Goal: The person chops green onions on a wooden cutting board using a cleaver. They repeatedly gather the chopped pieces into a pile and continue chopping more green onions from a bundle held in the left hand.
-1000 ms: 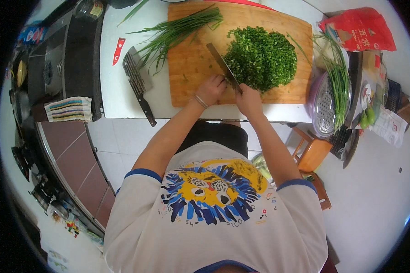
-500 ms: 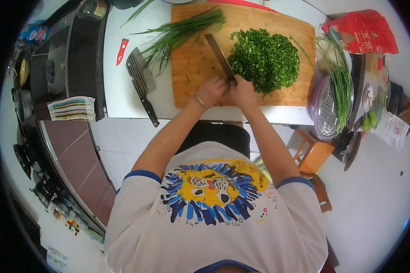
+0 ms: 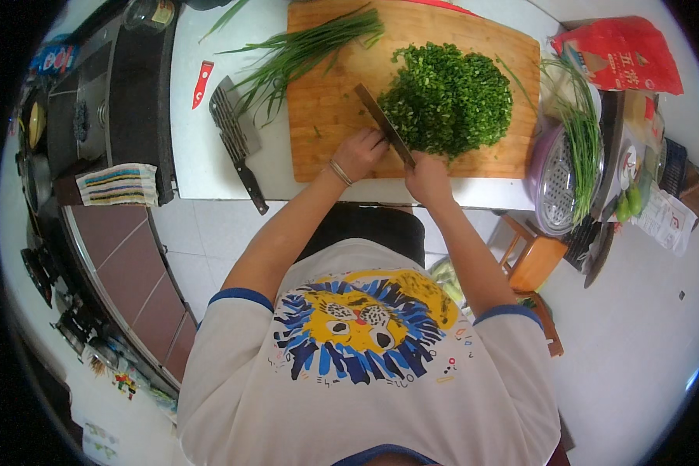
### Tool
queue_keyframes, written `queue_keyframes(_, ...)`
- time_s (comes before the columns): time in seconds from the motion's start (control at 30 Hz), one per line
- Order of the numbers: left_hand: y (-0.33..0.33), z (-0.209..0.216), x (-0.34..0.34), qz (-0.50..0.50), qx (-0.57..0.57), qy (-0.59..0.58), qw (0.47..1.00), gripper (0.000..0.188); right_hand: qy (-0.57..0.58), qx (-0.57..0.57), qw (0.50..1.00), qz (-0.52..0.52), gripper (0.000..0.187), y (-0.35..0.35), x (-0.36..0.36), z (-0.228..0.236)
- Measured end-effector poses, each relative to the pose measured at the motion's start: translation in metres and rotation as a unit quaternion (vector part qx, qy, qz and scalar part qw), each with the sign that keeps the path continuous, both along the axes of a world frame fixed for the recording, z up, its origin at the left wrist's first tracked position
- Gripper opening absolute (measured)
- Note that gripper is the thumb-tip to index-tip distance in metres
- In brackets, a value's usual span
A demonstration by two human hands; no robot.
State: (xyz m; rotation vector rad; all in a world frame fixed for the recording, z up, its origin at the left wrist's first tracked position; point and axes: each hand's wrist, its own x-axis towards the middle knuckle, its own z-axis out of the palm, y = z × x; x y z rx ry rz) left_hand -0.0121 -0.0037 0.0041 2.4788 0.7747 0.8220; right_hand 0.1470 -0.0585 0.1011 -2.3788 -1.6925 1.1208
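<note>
A wide-bladed kitchen knife [image 3: 384, 124] is gripped by its handle in my right hand [image 3: 429, 180], at the near edge of the wooden cutting board [image 3: 326, 109]. The blade slants away to the far left, along the left side of a large heap of finely chopped green chives [image 3: 452, 99]. Just left of the blade, my left hand [image 3: 359, 154] is closed, its fingers curled near the steel. Whether anything is in those fingers is hidden. A bundle of uncut chives [image 3: 318, 48] lies across the board's far left corner, its tips hanging over the white table.
A slotted black-handled knife [image 3: 237, 151] and a small red-handled tool [image 3: 203, 84] lie left of the board. To the right stand a purple-rimmed colander [image 3: 555, 182] with long chives [image 3: 581, 140] and a red bag [image 3: 625, 56]. A stove with a striped cloth [image 3: 118, 185] is at left.
My right hand has drawn the knife toward me and slightly right. The two hands, close together before, now have a gap between them. The chopped heap stays in place.
</note>
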Motion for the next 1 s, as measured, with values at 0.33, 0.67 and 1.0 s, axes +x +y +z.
queue_keyframes(0.33, 0.0, 0.007, -0.003, 0.007, 0.02, 0.007, 1.0, 0.022, 0.008, 0.064, 0.996, -0.059, 0.014, 0.036, -0.023, -0.019)
queue_keyframes(0.67, 0.003, 0.001, -0.001, 0.001, 0.024, 0.003, 1.0, 0.02, -0.01, 0.017, 1.0, -0.018, 0.016, -0.001, -0.001, 0.001)
queue_keyframes(1.0, 0.005, 0.003, -0.002, -0.006, 0.033, 0.021, 0.999, 0.017, -0.036, -0.046, 0.998, -0.001, 0.018, 0.007, -0.016, -0.019)
